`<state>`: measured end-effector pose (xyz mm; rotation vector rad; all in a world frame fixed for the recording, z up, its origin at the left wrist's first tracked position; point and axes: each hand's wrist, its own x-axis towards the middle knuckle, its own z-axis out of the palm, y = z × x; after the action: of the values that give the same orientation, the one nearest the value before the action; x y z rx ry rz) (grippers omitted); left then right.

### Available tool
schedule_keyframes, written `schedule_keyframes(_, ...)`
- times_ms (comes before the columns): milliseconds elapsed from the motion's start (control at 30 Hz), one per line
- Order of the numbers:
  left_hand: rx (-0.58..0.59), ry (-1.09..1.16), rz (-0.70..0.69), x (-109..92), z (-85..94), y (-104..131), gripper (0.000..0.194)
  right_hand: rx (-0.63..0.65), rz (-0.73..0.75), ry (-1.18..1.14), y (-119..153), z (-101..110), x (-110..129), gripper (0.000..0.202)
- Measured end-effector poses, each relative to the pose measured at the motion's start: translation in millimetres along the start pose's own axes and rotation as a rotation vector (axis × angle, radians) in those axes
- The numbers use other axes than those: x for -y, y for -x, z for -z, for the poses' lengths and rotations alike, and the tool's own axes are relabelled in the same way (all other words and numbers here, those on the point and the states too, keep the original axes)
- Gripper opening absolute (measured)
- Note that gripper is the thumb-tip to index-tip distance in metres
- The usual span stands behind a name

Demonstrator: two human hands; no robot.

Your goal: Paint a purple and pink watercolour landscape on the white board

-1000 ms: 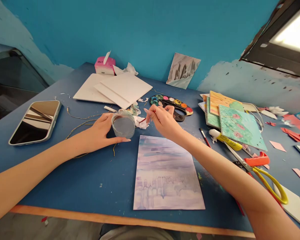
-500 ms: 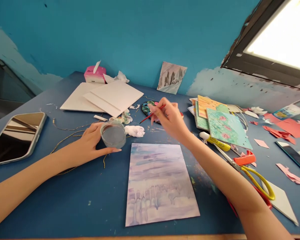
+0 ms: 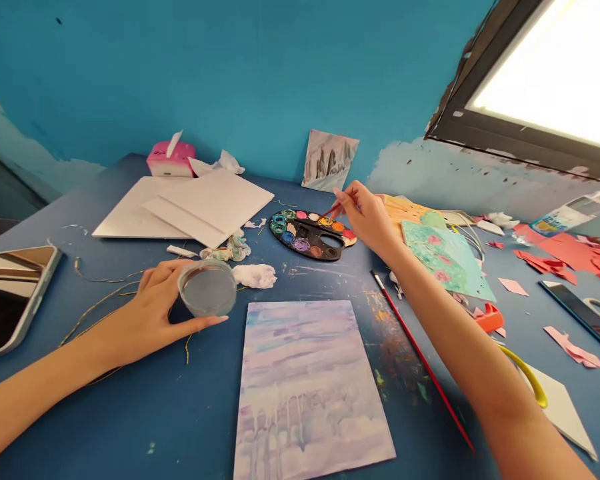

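Glass wall against skin, the jar (image 3: pixel 208 290) of cloudy water sits left of centre, the left hand (image 3: pixel 155 310) curled around its left side, thumb along the near side. Near the middle of the frame, the right hand (image 3: pixel 363 210) pinches a thin red brush (image 3: pixel 333 209), its tip at the yellow pan of the black palette (image 3: pixel 304 231); whether it touches the paint is unclear. The purple painting (image 3: pixel 310 387) lies flat at bottom centre, a second brush (image 3: pixel 425 360) to its right. Crumpled tissue (image 3: pixel 255 275) lies just beside the jar.
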<state>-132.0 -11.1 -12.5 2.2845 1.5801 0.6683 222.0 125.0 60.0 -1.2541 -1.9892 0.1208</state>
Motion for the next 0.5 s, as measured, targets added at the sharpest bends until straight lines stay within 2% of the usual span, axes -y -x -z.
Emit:
schedule_keyframes(67, -0.025, -0.059, -0.053, -2.5, 1.3, -1.5, 0.068, -0.024, 0.073, -0.182, 5.3, -5.1, 23.8, 0.048)
schedule_keyframes(133, -0.029, -0.094, -0.101, -4.2, 2.6, -2.5, 0.070, 0.006, 0.170, -0.267, 16.9, -7.2, 56.2, 0.048)
schedule_keyframes(200, -0.035, -0.103, -0.124, -5.2, 3.6, -2.9, 0.074, 0.089, 0.282, -0.245, 30.4, -7.4, 87.4, 0.046)
schedule_keyframes(267, -0.037, -0.104, -0.119, -6.0, 4.4, -2.7, 0.074, 0.196, 0.384, -0.170, 40.3, -9.0, 108.7, 0.042)
schedule_keyframes(400, -0.032, -0.068, -0.082, -8.3, 5.5, -2.0, 0.074, 0.369, 0.446, -0.080, 42.5, -22.4, 119.6, 0.040)
schedule_keyframes(500, -0.023, -0.057, -0.084, -9.8, 5.7, -2.1, 0.073, 0.371, 0.428, -0.097, 39.5, -30.6, 120.7, 0.039)
